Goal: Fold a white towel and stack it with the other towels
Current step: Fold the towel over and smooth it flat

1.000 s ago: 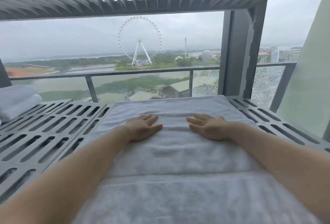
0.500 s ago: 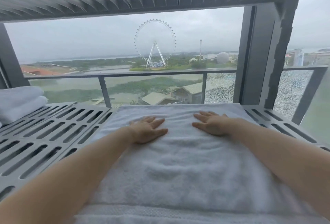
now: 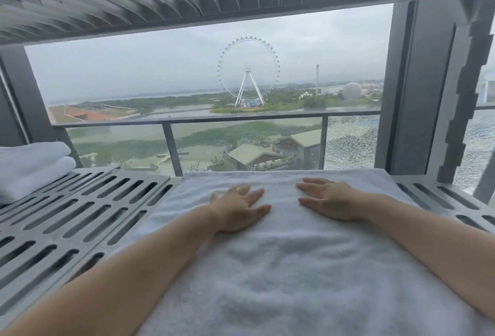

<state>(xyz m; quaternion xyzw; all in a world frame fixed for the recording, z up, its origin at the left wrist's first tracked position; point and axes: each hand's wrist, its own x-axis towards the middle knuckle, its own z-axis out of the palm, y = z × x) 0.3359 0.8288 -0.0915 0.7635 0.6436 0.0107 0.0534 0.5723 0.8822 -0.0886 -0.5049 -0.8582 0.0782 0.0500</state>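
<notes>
Now | hands flat, released on white towel | folded towels left | slatted shelf

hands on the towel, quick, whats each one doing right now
Left hand: open, fingers straight, palm flat on the white towel, holding nothing.
Right hand: open, flat on the same towel, holding nothing.

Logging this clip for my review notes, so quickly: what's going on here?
A person has both hands flat on a white towel spread over a slotted metal shelf. The left hand and right hand lie side by side near its far edge, fingers straight, pressing rather than gripping. A stack of folded towels sits at the far left, apart from this one, which has not yet joined it.
</notes>
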